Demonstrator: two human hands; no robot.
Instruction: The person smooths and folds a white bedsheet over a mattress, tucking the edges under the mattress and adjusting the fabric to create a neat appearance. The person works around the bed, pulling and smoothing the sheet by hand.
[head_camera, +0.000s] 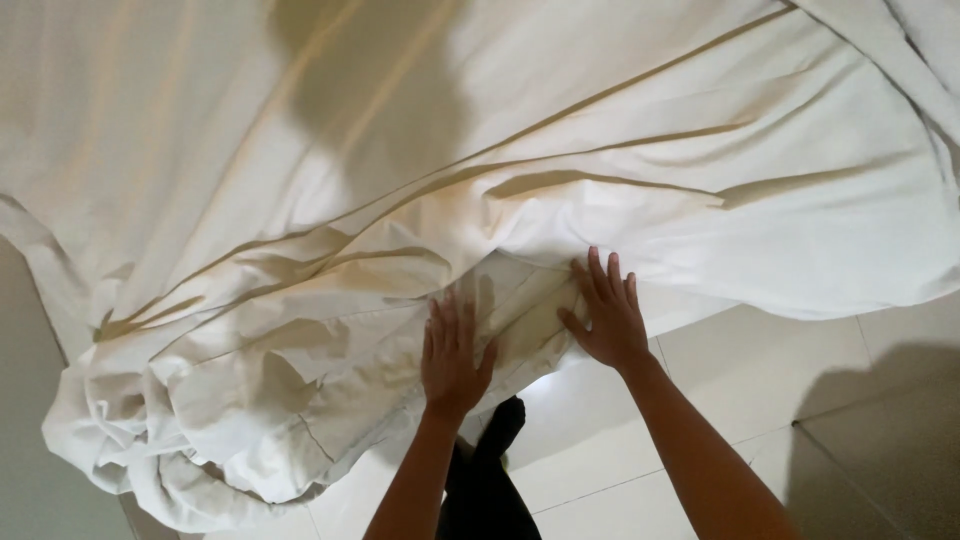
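Both hands (530, 335) on sheet (600, 170)

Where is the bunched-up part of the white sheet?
In the head view, the bunched-up part of the white sheet hangs at the lower left, over the tiled floor, to the left of the left hand pressing flat on the sheet.

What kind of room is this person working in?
Probably a bedroom or hotel room: both hands, left hand and right hand, press flat on a large white bedsheet hanging toward a pale tiled floor.
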